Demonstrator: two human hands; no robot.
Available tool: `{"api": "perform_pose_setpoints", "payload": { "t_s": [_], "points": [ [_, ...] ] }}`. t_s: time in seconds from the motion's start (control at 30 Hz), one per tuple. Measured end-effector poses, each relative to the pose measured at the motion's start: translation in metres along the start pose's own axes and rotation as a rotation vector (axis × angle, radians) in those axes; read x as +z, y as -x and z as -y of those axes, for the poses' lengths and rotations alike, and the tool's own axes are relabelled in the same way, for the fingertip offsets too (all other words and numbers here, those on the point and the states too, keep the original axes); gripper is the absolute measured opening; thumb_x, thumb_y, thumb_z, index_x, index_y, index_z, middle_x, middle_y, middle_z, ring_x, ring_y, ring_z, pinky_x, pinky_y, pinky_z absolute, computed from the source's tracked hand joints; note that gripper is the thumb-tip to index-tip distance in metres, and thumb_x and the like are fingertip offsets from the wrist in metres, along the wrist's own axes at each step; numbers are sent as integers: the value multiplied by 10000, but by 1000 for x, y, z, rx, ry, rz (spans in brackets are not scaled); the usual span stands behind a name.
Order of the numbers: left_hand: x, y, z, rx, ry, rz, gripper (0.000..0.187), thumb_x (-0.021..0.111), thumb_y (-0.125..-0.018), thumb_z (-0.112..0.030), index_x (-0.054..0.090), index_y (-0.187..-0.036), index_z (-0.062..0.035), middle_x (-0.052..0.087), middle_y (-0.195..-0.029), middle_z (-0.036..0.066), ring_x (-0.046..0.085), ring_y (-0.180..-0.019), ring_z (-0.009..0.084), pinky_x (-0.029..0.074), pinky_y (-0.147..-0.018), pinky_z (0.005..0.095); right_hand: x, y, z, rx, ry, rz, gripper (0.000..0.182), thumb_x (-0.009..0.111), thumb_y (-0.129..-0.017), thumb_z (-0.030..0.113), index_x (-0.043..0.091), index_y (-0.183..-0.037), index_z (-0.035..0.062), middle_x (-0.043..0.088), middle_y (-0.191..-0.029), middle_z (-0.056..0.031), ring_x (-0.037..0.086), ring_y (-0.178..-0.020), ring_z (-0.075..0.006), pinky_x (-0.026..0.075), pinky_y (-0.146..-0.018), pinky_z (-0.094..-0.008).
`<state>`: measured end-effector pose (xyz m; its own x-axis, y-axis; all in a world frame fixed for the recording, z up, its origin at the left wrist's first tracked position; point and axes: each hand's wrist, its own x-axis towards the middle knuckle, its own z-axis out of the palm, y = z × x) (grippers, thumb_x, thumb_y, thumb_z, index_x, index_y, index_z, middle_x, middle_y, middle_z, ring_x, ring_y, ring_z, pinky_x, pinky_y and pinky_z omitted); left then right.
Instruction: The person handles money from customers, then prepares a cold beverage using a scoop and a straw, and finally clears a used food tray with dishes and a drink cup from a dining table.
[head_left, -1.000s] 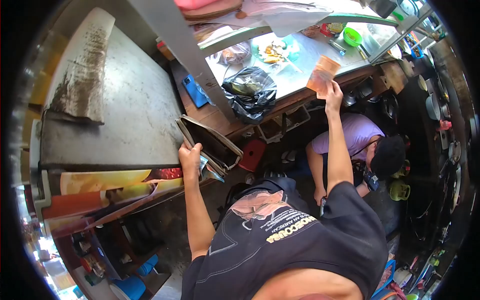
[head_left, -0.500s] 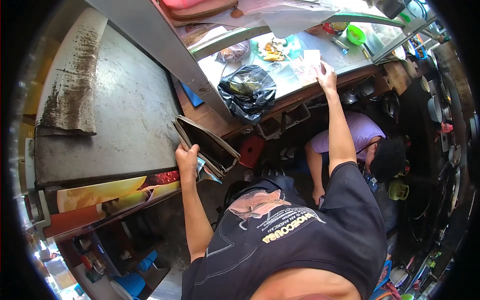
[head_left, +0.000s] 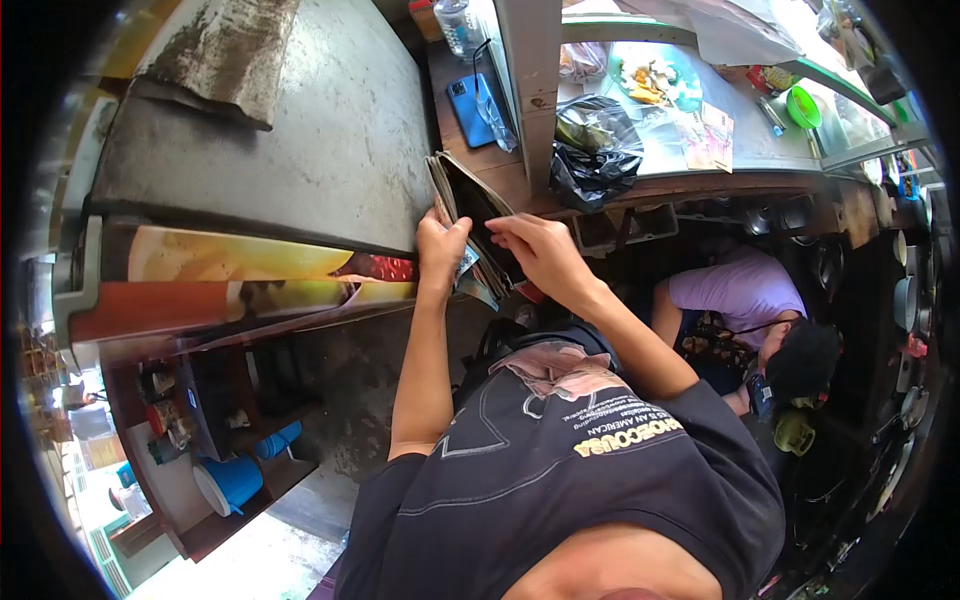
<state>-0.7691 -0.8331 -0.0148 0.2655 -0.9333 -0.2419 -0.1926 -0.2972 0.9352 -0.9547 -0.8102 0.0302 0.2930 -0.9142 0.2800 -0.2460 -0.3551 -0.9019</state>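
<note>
My left hand [head_left: 443, 245] is closed around the near-left side of an open wallet [head_left: 480, 215], with a bluish banknote [head_left: 478, 290] sticking out below the fingers. At the wallet's right edge is my right hand [head_left: 535, 250], its fingers bent together; whatever is between them is too small to make out. Banknotes [head_left: 708, 138] lie flat on the metal counter [head_left: 780, 150], right of a black plastic bag [head_left: 595, 160].
A blue phone [head_left: 482, 110] lies on the wooden ledge beside the grey box top [head_left: 300, 150]. A plate of food [head_left: 652, 80] and a green bowl [head_left: 803, 107] stand on the counter. A person in a purple shirt [head_left: 745, 290] crouches at the right.
My right hand has let go of the banknotes on the counter and come back to the wallet. The view has shifted left, bringing the phone into sight.
</note>
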Motion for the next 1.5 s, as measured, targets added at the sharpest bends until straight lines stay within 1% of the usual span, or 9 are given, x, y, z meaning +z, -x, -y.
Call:
{"api": "perform_pose_setpoints", "payload": {
  "t_s": [0.17,0.57,0.9,1.03,1.17,1.23,1.3,1.37,1.5],
  "points": [
    [-3,5,-5,-34,-23,24,242,613,-712,-99,592,-910,38,608,-758,39,529,-661,121,459,-631,284,24,-16,-39,96,595,48,176,675,-727,85,593,-871,25,572,-896,-144,579,-893,-324,482,-757,-421],
    [-3,4,3,26,41,12,218,591,-688,-70,597,-875,40,601,-717,49,534,-632,123,451,-616,281,40,-17,-53,124,790,-33,226,750,-653,147,592,-774,41,552,-869,-111,532,-903,-306,456,-788,-379],
    [3,-10,25,49,-41,-1,231,580,-713,-40,594,-925,49,613,-780,54,545,-647,116,453,-616,263,9,-7,-32,41,224,-209,145,602,-803,44,654,-926,-11,622,-833,-188,624,-720,-334,496,-671,-376],
    [0,4,1,13,63,13,235,603,-700,-70,597,-903,49,605,-758,56,542,-650,134,456,-611,289,-48,10,-4,215,-28,-300,162,532,-859,11,625,-983,-34,659,-888,-74,616,-797,-129,486,-726,-269],
    [-4,0,9,3,53,1,245,617,-701,-92,592,-900,49,589,-736,52,529,-638,138,456,-604,305,-126,32,-11,149,-369,-682,179,488,-898,23,602,-1029,-23,617,-949,-59,561,-850,-95,459,-756,-229],
    [-1,6,0,35,127,33,235,597,-712,-62,597,-921,44,602,-774,42,540,-654,133,463,-623,287,-181,41,-60,112,-127,-898,169,486,-920,73,624,-972,-9,623,-910,-51,580,-843,-83,480,-732,-225],
    [-4,5,2,-14,42,41,242,586,-713,-50,598,-936,44,618,-813,53,548,-691,121,461,-656,276,-232,43,-112,436,-7,-981,190,484,-934,118,628,-970,-1,625,-844,-39,570,-792,-76,459,-683,-218],
    [-5,12,-6,-9,49,40,240,571,-718,-33,599,-943,44,622,-818,57,550,-701,123,458,-674,268,-284,42,-208,524,242,-913,277,517,-902,227,611,-955,-27,652,-793,-158,619,-726,-228,472,-702,-338],
    [-4,21,-3,-29,149,78,252,564,-722,-16,599,-962,52,634,-852,74,575,-736,146,466,-704,273,-324,14,-246,631,645,-669,413,581,-828,368,618,-985,-12,640,-939,-240,617,-888,-367,461,-752,-413]
  ]
}}
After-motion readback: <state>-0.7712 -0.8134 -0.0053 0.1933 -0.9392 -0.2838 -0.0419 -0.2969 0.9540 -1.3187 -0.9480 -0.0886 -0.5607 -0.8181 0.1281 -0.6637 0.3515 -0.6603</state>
